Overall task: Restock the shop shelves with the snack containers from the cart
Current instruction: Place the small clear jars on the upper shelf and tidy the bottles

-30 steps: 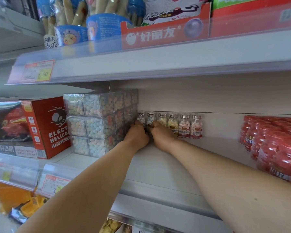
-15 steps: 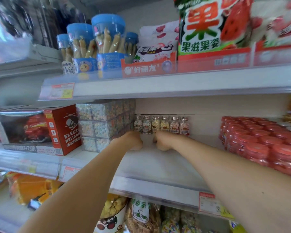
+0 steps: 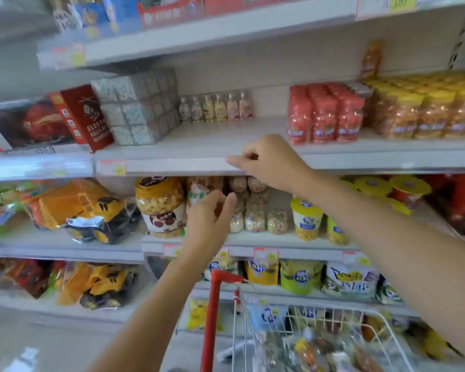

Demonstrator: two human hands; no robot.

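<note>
Carton: red cardboard helicopter box (image 3: pixel 85 116), left end of the middle shelf (image 3: pixel 199 142).
Cubes: clear plastic blocks (image 3: pixel 137 108) stacked in three layers, pale candy inside, just beside the carton.
Bottles: six small clear bottles (image 3: pixel 215 107) of pastel sweets along the shelf's back edge.
Left hand (image 3: pixel 210 218): below the front edge, fingers loosely bent, empty.
Right hand (image 3: pixel 269 159): at the front edge, forefinger out, holding nothing visible.
Jars: red-capped plastic jars (image 3: pixel 325 114), towards the right end.
Cart (image 3: pixel 253 318): white wire, red handle; snack containers (image 3: pixel 314 350) inside, blurred.

Bright, even overhead light, motion blur thru-out, wide-angle bending at edges, soft shadows
</note>
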